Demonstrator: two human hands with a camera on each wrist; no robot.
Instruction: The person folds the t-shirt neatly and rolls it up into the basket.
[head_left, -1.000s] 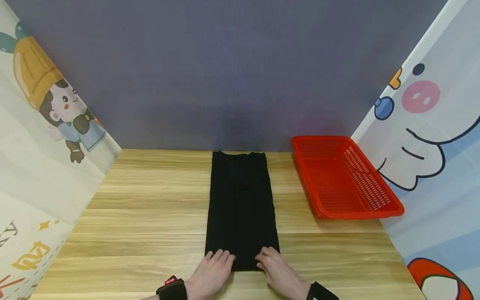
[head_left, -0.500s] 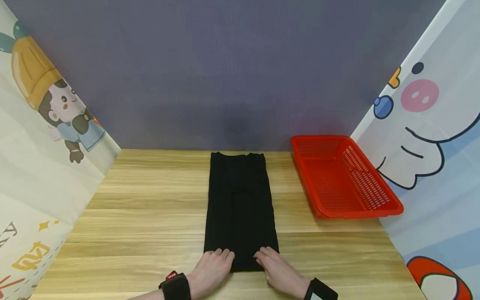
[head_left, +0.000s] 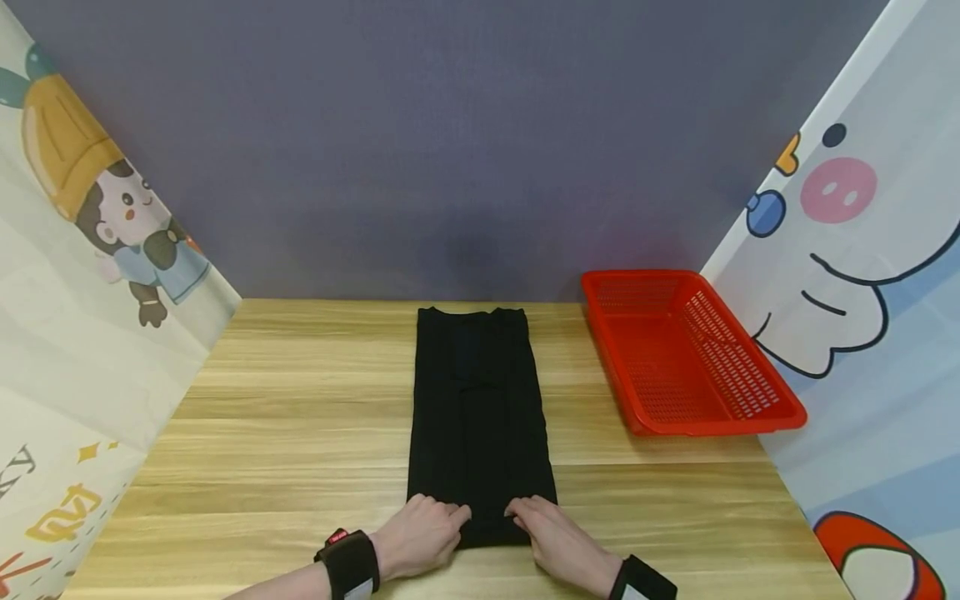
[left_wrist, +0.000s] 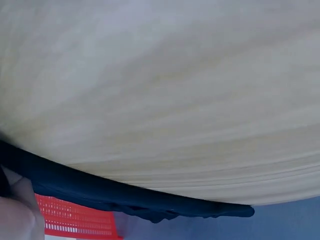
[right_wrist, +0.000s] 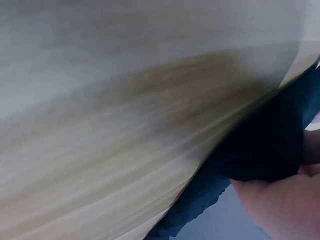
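Observation:
A folded black garment (head_left: pixel 480 417) lies lengthwise on the wooden table, from near its far edge down to the front. My left hand (head_left: pixel 420 533) grips its near left corner, and my right hand (head_left: pixel 562 542) pinches the near right part. Between the two hands, a short stretch of the garment's near edge shows. In the right wrist view, the thumb (right_wrist: pixel 280 200) presses against the dark cloth (right_wrist: pixel 265 140). The left wrist view catches only part of the hand (left_wrist: pixel 20 215) at the cloth's edge (left_wrist: pixel 125 195); its other fingers are hidden.
A red perforated plastic basket (head_left: pixel 667 358) stands to the right of the garment, against the printed side curtain (head_left: pixel 847 275). A grey-blue panel (head_left: pixel 450 150) closes off the back of the table (head_left: pixel 300 417). Another printed curtain (head_left: pixel 75 292) hangs at the left.
The garment has slid slightly toward me and a little left, away from the table's far edge. My left hand has turned a bit, with more forearm showing; my right hand has barely moved.

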